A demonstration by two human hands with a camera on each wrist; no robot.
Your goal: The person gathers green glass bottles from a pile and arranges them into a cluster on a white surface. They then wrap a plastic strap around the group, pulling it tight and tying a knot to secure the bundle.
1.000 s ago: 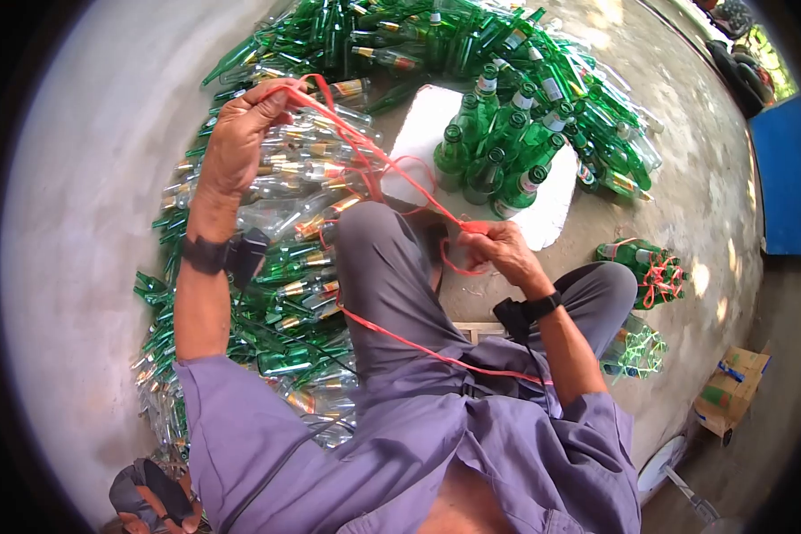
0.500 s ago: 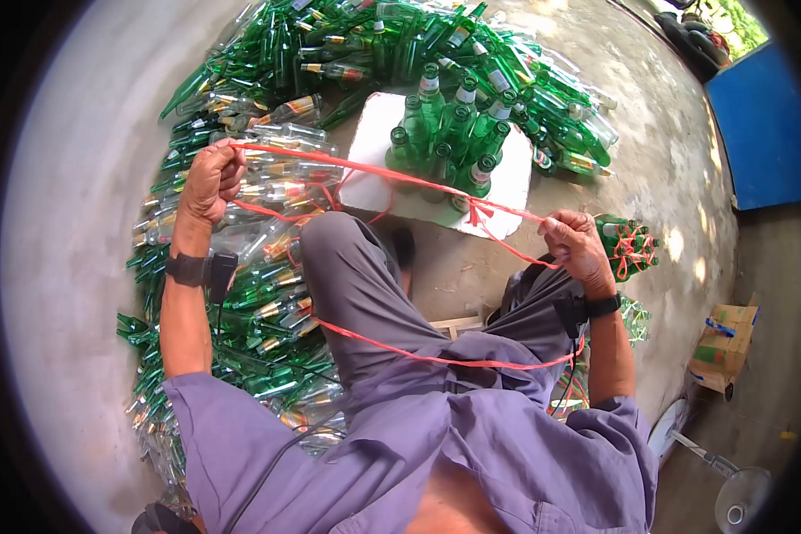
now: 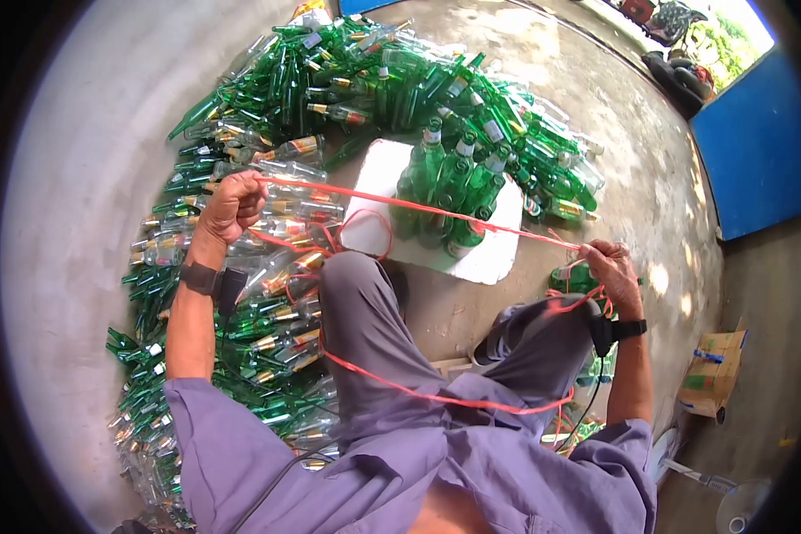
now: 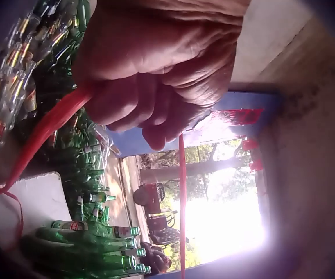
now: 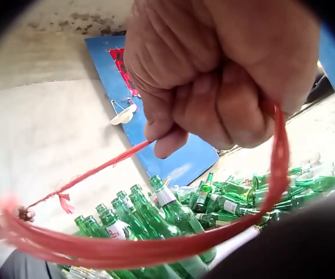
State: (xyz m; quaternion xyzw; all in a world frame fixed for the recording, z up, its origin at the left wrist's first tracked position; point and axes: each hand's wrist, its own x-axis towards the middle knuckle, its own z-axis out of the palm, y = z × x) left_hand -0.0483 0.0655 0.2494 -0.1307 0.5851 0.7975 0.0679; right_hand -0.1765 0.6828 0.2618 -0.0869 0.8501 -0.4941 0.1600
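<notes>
A person in a purple shirt [image 3: 400, 463] and grey trousers [image 3: 365, 320] is sitting on a concrete floor [image 3: 89, 178], stretching a thin red plastic string [image 3: 418, 207] between both hands. The left hand [image 3: 231, 206] is clenching one end of the string in a fist, out over a heap of clear and green glass bottles [image 3: 276, 222] lying on the floor. From the left wrist view, the fingers [image 4: 156, 110] are curling tightly round the string [image 4: 45, 131], which is running down from the fist.

The right hand [image 3: 610, 271] is gripping the other end, fingers curled round it, just above the person's right knee. From the right wrist view, the fist [image 5: 214, 81] is closing on the string [image 5: 156, 247], and a loop of it is sagging below the hand. The taut span is crossing just in front of a cluster of upright green glass bottles [image 3: 449, 191], which are standing on a flat white foam board [image 3: 498, 258] laid on the floor. More of the string is trailing across the person's lap.

Just beyond the right hand, a tied bundle of green bottles [image 3: 571, 278] is lying on the floor. A brown cardboard box [image 3: 712, 374] is sitting to the right, and a blue panel [image 3: 765, 151] is standing at the far right.
</notes>
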